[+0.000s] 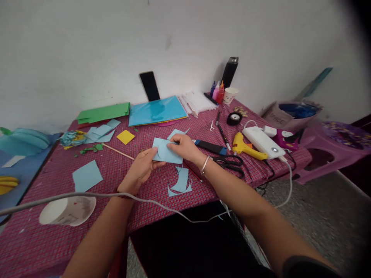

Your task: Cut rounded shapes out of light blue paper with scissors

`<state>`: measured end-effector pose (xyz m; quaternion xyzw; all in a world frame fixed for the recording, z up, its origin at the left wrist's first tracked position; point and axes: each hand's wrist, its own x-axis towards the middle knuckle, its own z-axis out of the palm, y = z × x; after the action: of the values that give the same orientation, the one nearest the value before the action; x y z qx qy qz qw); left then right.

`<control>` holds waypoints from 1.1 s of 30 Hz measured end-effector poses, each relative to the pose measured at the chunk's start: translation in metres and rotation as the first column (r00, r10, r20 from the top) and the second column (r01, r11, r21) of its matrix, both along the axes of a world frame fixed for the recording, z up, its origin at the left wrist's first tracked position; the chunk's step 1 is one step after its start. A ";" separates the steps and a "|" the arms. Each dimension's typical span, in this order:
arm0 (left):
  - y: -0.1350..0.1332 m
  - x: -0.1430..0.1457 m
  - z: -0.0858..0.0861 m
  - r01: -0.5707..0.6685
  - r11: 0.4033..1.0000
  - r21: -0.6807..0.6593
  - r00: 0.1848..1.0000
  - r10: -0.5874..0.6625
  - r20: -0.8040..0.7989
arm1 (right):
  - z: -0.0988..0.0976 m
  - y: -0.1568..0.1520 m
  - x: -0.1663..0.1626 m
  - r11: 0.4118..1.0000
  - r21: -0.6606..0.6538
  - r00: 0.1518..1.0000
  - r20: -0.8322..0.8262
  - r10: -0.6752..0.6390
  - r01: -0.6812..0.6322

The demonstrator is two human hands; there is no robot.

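Our left hand (140, 168) and right hand (186, 147) both grasp the pale blue paper (170, 157) between their fingers, above the tabletop (113, 175). Pulling unevenly could crease or tear it, we judge, and the grey cable (191, 221) crossing before our left forearm (106, 229) might snag.

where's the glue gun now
In the head view, right of centre on the table, the glue gun lies between the black scissors and the white device.
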<state>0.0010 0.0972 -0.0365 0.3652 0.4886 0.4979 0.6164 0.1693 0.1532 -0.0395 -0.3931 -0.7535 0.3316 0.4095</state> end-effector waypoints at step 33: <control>-0.006 0.007 -0.005 0.065 0.995 0.073 0.996 -0.061 -0.058 | 0.006 -0.004 0.003 0.992 -0.127 0.998 -0.069 0.010 -0.018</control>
<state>0.0079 0.0910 -0.0415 0.4170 0.4748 0.4859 0.6038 0.1721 0.1497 -0.0335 -0.4015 -0.7191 0.3952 0.4068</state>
